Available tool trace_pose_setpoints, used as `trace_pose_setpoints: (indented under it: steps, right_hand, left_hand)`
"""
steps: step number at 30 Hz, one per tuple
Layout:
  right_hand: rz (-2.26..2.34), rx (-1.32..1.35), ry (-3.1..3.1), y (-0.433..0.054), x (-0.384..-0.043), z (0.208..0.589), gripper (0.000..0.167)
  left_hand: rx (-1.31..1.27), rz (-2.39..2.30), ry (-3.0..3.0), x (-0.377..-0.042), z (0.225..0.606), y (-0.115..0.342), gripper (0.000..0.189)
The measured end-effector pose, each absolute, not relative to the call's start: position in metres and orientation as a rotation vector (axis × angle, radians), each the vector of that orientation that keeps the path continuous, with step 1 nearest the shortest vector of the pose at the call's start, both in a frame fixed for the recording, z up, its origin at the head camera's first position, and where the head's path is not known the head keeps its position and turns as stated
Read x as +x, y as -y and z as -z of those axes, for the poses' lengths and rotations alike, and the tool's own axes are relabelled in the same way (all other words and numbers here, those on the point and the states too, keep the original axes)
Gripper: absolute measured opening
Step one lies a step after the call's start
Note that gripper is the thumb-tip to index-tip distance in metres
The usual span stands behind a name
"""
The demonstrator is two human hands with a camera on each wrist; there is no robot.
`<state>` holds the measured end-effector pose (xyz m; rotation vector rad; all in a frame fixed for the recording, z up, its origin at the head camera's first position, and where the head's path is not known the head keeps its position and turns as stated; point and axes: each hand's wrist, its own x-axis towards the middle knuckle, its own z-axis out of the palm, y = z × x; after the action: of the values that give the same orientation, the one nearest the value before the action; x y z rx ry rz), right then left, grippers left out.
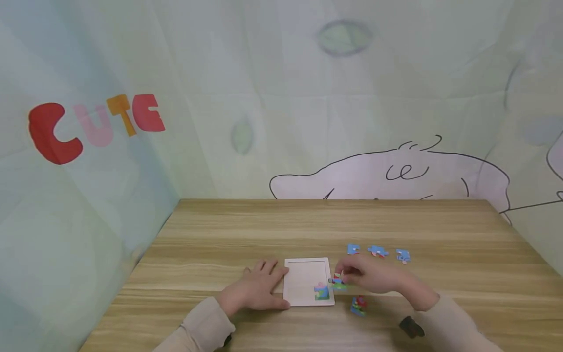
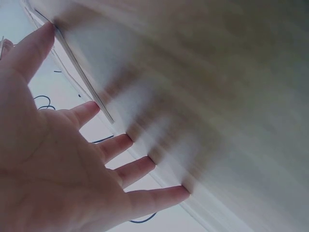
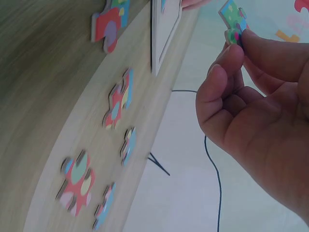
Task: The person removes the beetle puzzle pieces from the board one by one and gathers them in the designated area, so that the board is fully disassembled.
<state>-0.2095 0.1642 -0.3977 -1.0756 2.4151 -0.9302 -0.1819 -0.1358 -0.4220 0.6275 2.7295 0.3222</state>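
Observation:
A square white puzzle tray (image 1: 303,283) lies on the table with one puzzle piece (image 1: 322,292) in its lower right corner. My left hand (image 1: 259,287) is spread at the tray's left side, its thumb and forefinger touching the edge; the left wrist view shows these straight fingers (image 2: 140,171). Between thumb and fingers, my right hand (image 1: 371,274) pinches a green and blue puzzle piece (image 1: 337,281) by the tray's right edge. In the right wrist view, this pinched piece (image 3: 231,17) is held up off the table, partly covered by the fingertips.
Three blue puzzle pieces (image 1: 378,251) lie in a row behind my right hand. Another piece (image 1: 358,305), red and green, lies nearer the front. The right wrist view also shows a red spotted piece (image 3: 77,183) on the wooden table (image 1: 220,230).

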Motion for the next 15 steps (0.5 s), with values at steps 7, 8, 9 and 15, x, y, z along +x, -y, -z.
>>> trace_pose_setpoints:
  steps: [7,8,9,15]
  right_hand:
    - [0.924,-1.116,-2.473,-0.186,-0.204,0.4,0.005]
    - [0.931,-1.116,-2.474,-0.189,-0.203,0.401,0.004]
    - [0.946,-1.126,-2.472,-0.191,-0.202,0.402,0.003]
    - [1.018,-1.116,-2.426,-0.209,-0.194,0.406,0.004]
  left_hand:
    - [0.637,-0.312,-2.731,-0.183,0.423,0.138,0.081]
    - [0.638,-0.312,-2.731,-0.183,0.423,0.138,0.081]
    - [0.639,-0.311,-2.731,-0.183,0.423,0.138,0.081]
    - [0.648,-0.3,-2.735,-0.183,0.424,0.14,0.081]
